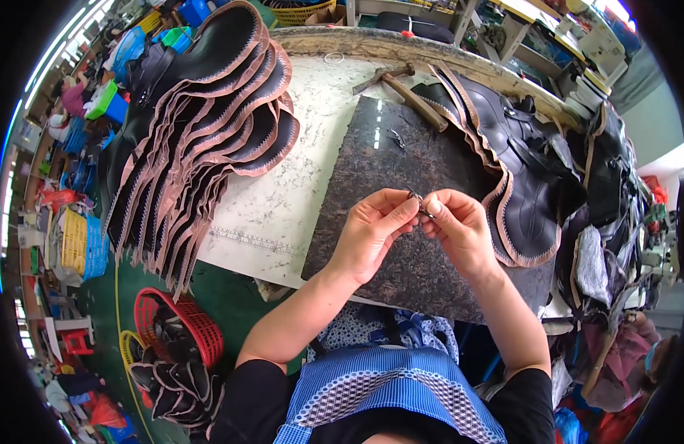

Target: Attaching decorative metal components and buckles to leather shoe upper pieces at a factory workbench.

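Observation:
Above the dark mottled board point(349, 192), my two hands meet, fingertips close together. My left hand point(375, 233) pinches a small dark strip-like piece point(423, 214) between thumb and forefinger. On its other side my right hand point(464, 233) grips the same piece, also in a pinch. Fingers cover much of it, so its exact kind is unclear. Another small dark piece point(397, 138) lies on the board farther off. A hammer point(416, 100) with a wooden handle rests across the board's far edge. Black boot uppers point(497, 122) with tan edges and zigzag stitching lie right of my hands.
A tall overlapping pile of similar black uppers point(216, 63) covers the left of the white worktop point(305, 103). Below left, a red basket point(209, 337) stands on the green floor with dark pieces inside. Another person point(619, 362) is at the lower right.

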The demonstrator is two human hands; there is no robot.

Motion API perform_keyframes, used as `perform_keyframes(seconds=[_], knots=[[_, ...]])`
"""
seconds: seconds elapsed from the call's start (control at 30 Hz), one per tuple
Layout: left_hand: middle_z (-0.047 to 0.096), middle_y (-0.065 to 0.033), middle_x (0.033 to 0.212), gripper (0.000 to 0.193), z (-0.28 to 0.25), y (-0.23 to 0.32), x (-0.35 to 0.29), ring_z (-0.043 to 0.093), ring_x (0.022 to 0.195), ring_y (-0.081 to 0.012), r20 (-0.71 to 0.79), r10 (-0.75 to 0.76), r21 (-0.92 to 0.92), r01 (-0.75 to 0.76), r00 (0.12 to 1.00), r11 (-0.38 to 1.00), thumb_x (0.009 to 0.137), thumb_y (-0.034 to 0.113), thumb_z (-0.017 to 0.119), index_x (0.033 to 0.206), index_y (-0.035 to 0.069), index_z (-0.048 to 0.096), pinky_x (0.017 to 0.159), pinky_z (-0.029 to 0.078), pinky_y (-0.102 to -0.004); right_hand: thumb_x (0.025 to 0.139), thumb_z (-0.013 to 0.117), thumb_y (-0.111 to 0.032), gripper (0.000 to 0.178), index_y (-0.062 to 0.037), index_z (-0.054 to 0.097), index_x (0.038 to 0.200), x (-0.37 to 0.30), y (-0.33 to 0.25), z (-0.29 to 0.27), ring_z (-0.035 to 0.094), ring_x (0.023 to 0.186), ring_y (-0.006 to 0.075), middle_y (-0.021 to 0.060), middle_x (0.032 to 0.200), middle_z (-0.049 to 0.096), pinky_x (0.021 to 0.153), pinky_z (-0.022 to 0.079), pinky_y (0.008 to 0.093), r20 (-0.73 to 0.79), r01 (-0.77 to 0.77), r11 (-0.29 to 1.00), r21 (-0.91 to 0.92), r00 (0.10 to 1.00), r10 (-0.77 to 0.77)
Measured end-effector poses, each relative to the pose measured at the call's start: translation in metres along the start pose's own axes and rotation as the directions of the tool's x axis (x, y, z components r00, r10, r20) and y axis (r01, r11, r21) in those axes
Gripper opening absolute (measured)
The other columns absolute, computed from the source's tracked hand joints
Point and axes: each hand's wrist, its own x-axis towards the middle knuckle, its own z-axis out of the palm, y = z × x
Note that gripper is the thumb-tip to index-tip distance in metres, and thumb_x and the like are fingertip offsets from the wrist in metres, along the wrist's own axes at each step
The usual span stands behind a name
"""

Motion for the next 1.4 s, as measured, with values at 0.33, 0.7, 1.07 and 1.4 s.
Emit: perform_keyframes(seconds=[0.33,0.7,1.07,1.4], knots=[[0.076,-0.0114,0.106,0.015,-0.006,-0.024,-0.035,0.073,0.091,-0.0199,0.225,-0.029,-0.262,0.089,0.974,0.961,0.1,0.005,0.065,0.113,0.005,0.074,0.084,0.061,-0.0321,0.095,0.072,-0.004,0.019,0.0046,0.072,0.111,-0.054,0.024,0.005,0.073,0.078,0.0187,0.0161,0.094,0.076,0.072,0.061,0.0294,0.113,-0.052,0.924,0.38,0.994,0.009],[0.069,-0.0085,0.095,0.008,-0.003,-0.008,-0.062,0.066,0.078,-0.0121,0.308,-0.197,0.002,0.206,0.931,0.979,0.092,0.001,0.075,0.1,0.002,0.075,0.069,0.057,-0.025,0.088,0.08,-0.007,0.032,0.0008,0.072,0.117,-0.075,0.019,-0.012,0.066,0.079,0.0116,0.0043,0.086,0.07,0.074,0.056,0.0263,0.095,0.163,0.978,0.129,0.98,-0.176],[0.074,-0.0152,0.107,0.017,-0.005,-0.032,-0.068,0.072,0.08,-0.0148,0.363,-0.212,-0.153,0.282,0.907,0.947,0.095,0.003,0.071,0.111,0.004,0.076,0.068,0.06,-0.0234,0.079,0.087,-0.017,0.039,-0.0021,0.075,0.113,-0.08,-0.014,0.007,0.07,0.083,0.0192,0.0074,0.094,0.068,0.069,0.057,0.0309,0.386,0.562,0.577,-0.593,0.827,-0.408],[0.071,-0.0132,0.103,0.014,0.001,-0.056,-0.064,0.071,0.082,-0.0154,0.421,-0.09,-0.333,0.245,0.903,0.911,0.096,0.007,0.071,0.11,0.004,0.074,0.068,0.06,-0.0219,0.079,0.087,-0.013,0.027,0.0009,0.079,0.101,-0.08,0.002,0.006,0.064,0.073,0.0171,0.0083,0.083,0.07,0.065,0.05,0.0286,0.229,0.557,0.712,-0.428,0.829,-0.511]])
